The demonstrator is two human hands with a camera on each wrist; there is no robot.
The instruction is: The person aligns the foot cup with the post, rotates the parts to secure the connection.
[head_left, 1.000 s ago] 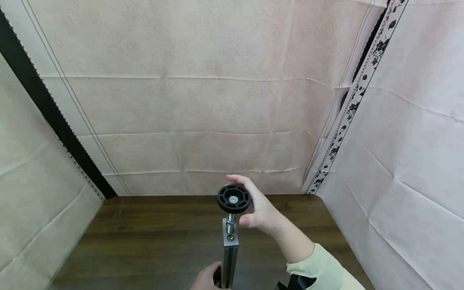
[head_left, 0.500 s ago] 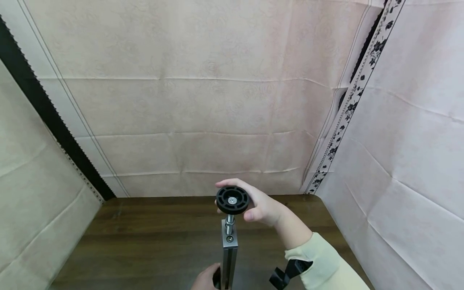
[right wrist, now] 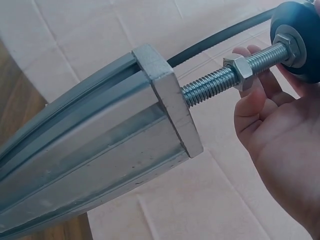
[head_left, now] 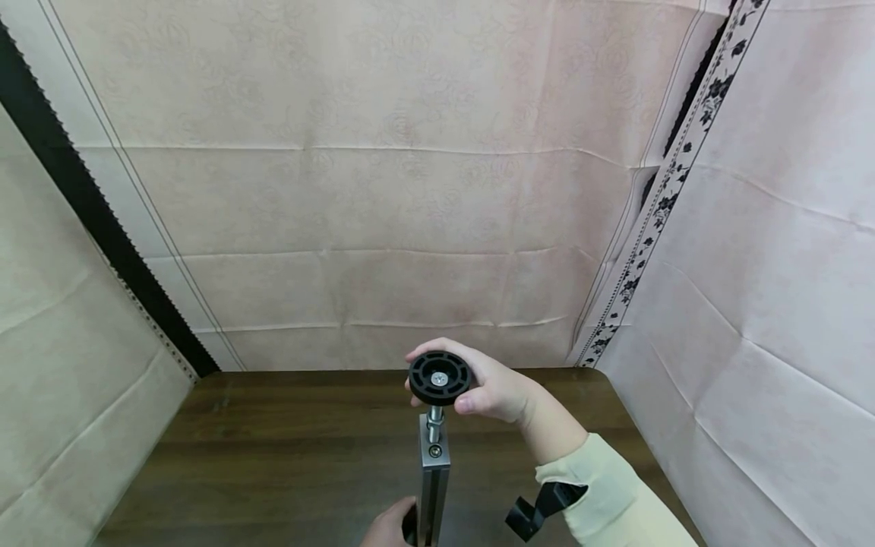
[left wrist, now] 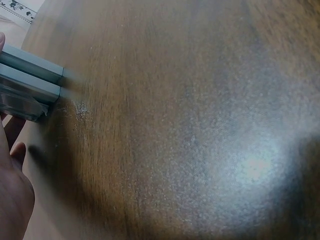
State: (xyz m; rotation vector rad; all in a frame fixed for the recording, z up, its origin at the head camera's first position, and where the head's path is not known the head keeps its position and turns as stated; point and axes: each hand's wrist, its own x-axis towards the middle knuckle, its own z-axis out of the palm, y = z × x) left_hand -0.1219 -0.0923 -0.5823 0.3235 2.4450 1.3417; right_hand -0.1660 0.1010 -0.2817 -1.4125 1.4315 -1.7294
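Note:
My left hand (head_left: 388, 526) grips the lower part of a grooved aluminium profile (head_left: 434, 494), which stands upright at the bottom middle of the head view. A levelling foot (head_left: 440, 395) with a black round base tops the profile's end plate. My right hand (head_left: 502, 391) holds that base, fingers curled behind it and thumb at its near right rim. In the right wrist view, a hex nut (right wrist: 239, 72) sits partway along the threaded stud (right wrist: 212, 85), apart from the end plate (right wrist: 170, 95). The left wrist view shows the profile's lower end (left wrist: 35, 80) over the wooden table.
The brown wooden table (head_left: 287, 448) ends against a pale cloth wall (head_left: 410, 197) at the back. More cloth hangs along both sides, with a floral border (head_left: 659, 213) at right. A black bracket (head_left: 547, 505) is strapped to my right sleeve (head_left: 601, 486).
My right hand's fingers have slid left and closed farther round the black base, and the thumb has shifted up. The right forearm has lifted, baring more of the bracket. The left hand stays put.

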